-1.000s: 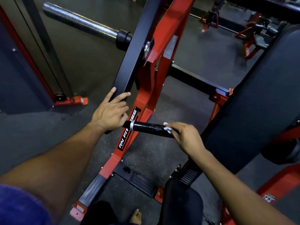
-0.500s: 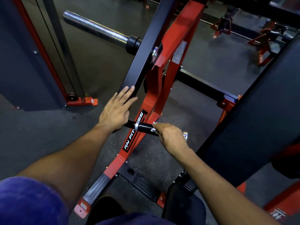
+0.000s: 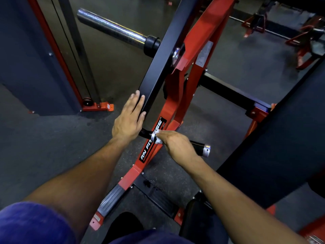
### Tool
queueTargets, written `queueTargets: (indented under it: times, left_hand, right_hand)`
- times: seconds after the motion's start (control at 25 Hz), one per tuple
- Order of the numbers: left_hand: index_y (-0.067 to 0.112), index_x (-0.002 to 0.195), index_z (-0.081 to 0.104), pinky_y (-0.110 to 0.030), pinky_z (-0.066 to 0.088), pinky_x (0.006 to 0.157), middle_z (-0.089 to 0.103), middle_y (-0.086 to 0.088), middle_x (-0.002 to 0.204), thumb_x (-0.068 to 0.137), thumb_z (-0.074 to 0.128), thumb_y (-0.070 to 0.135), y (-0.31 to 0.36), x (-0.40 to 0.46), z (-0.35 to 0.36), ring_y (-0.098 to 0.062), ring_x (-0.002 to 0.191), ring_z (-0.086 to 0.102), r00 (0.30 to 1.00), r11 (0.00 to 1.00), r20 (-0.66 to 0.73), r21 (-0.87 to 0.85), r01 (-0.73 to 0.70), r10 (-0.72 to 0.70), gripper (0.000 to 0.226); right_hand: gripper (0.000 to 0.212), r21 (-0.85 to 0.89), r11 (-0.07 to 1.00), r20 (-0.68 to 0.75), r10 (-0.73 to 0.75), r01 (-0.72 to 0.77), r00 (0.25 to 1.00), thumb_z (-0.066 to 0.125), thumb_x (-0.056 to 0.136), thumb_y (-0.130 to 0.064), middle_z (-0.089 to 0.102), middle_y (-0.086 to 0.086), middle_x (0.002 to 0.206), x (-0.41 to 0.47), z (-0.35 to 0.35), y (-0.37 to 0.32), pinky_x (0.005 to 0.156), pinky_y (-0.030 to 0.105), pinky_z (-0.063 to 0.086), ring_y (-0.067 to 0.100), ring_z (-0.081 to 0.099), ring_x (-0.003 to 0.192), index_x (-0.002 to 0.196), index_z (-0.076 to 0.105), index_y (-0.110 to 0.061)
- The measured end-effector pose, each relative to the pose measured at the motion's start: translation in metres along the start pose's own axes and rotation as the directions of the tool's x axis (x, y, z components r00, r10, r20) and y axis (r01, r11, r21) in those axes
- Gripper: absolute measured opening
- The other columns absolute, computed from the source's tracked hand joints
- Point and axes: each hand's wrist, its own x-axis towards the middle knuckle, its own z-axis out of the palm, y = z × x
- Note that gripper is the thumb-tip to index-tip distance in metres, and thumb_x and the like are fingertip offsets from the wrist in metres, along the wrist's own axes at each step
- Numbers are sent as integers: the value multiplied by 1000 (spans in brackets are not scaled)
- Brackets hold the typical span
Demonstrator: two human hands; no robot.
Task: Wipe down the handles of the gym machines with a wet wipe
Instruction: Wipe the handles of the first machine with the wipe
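**Wipe at the inner end of the handle**

At far left I see a dark panel [image 3: 26, 64] edged by a red post [image 3: 58, 55], whose foot [image 3: 98, 106] sits on the grey floor [image 3: 44, 147]. Beside it a chrome bar [image 3: 112, 29] runs down to the right into a black collar [image 3: 151, 44] on the black arm [image 3: 161, 67] of the machine.

My left hand [image 3: 128, 120] lies flat against the lower end of that arm, fingers straight and close together, their tips on its left face; it grips nothing. Just under its palm starts the handle [image 3: 197, 146], a black bar pointing right with a silver cap [image 3: 206, 150] at its free end. Behind it slants the red frame [image 3: 191, 55], carrying a black label [image 3: 152, 140] with white letters.

My right hand [image 3: 177, 147] is curled over the handle near its inner end, by the silver ring [image 3: 154, 136]. It holds the white wipe [image 3: 158, 138] pressed against the bar there; only a crumpled bit shows past my fingertips. The handle's outer part sticks out bare beyond my knuckles.

Right of that, a big black pad [image 3: 281, 147] fills the side, tilted. At the top right stand more red racks [image 3: 255, 25], blurred. Low in view are a ribbed footplate [image 3: 110, 199] and my blue sleeve [image 3: 31, 224]
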Motion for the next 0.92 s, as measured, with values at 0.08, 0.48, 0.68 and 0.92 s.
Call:
queueTargets:
  times: [0.08,0.48,0.68,0.92]
  left_hand:
    - [31,162,24,-52,59,83,7,20,170,106,45,34,0,-1,-2,-22,140,45,999,999,4,19,37,-37,59]
    - [21,163,16,-46,56,81,4,6,172,106,44,33,14,-2,7,-31,114,53,997,967,-50,243,72,-61,65]
    - [26,161,26,-48,57,78,9,16,170,107,46,34,16,-6,2,-33,123,50,993,984,-63,139,108,-100,58]
    - [25,160,27,-50,57,68,13,12,170,106,48,34,14,-6,7,-35,108,57,993,974,-83,203,105,-90,59]
  right_hand:
    - [20,-23,999,21,-32,33,999,54,97,-11,68,0,118,11,6,-8,91,38,54,24,63,116,110,67,-16]
    - [31,-167,986,71,-8,20,997,59,94,-8,63,-3,118,-63,-45,52,73,42,59,20,64,106,120,67,-22]
    - [25,-133,990,20,-40,42,999,66,90,-3,61,-1,107,-54,-32,35,71,40,58,22,62,98,112,68,-15]
    - [13,-84,988,-26,-134,132,991,63,87,1,58,4,97,10,11,-13,69,43,57,25,60,91,93,64,-11]
